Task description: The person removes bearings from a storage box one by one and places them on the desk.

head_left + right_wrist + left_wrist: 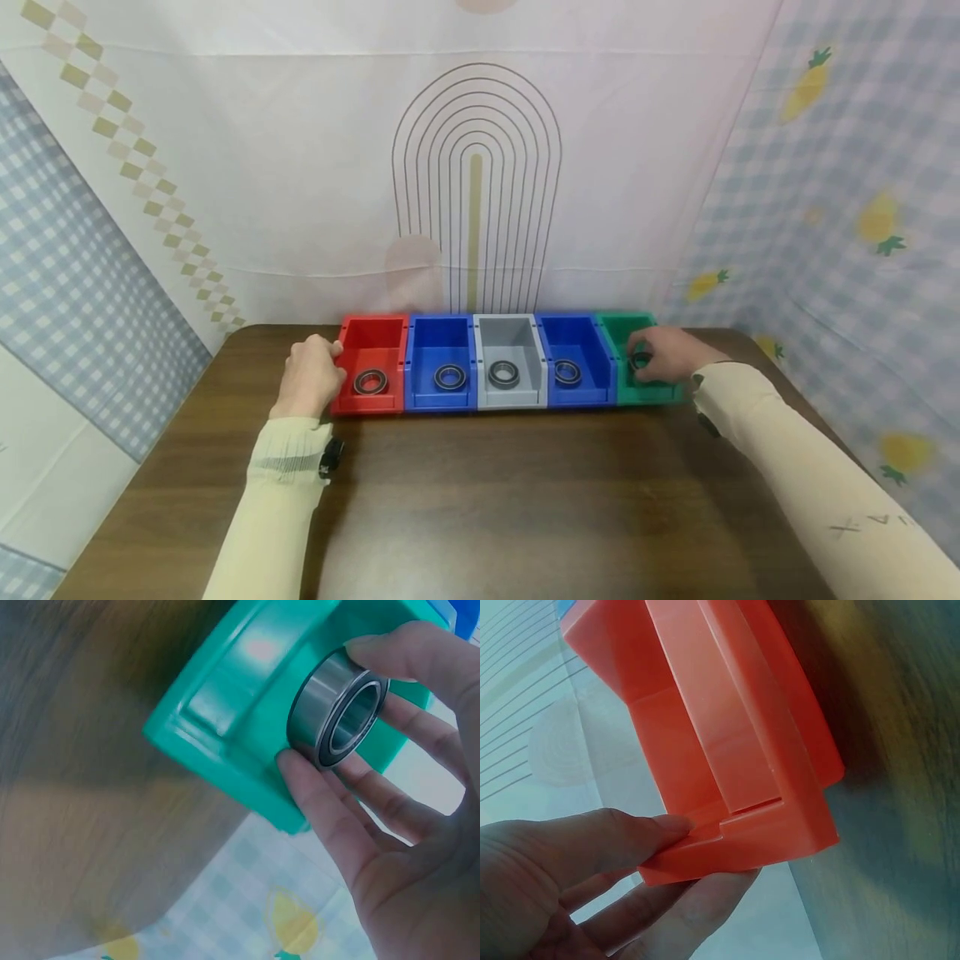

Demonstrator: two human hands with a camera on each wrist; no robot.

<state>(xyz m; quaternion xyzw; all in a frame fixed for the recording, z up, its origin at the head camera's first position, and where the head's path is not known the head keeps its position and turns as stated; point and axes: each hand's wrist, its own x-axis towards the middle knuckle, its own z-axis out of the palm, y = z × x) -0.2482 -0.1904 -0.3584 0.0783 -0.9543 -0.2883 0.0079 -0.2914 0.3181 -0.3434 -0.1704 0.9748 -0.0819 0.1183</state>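
Observation:
Five storage bins stand joined in a row, with a ball bearing at each one's front. My left hand pinches the side wall of the red bin at the left end, thumb inside and fingers outside. In the head view a bearing lies in that bin. At the right end, my right hand grips a bearing by its rim between thumb and fingers. This bearing is tilted within the green bin; whether it touches the bin floor I cannot tell.
Between the end bins stand a blue bin, a grey bin and another blue bin, holding one bearing each. The row sits near the back of a brown wooden table. Patterned cloth hangs behind and at both sides.

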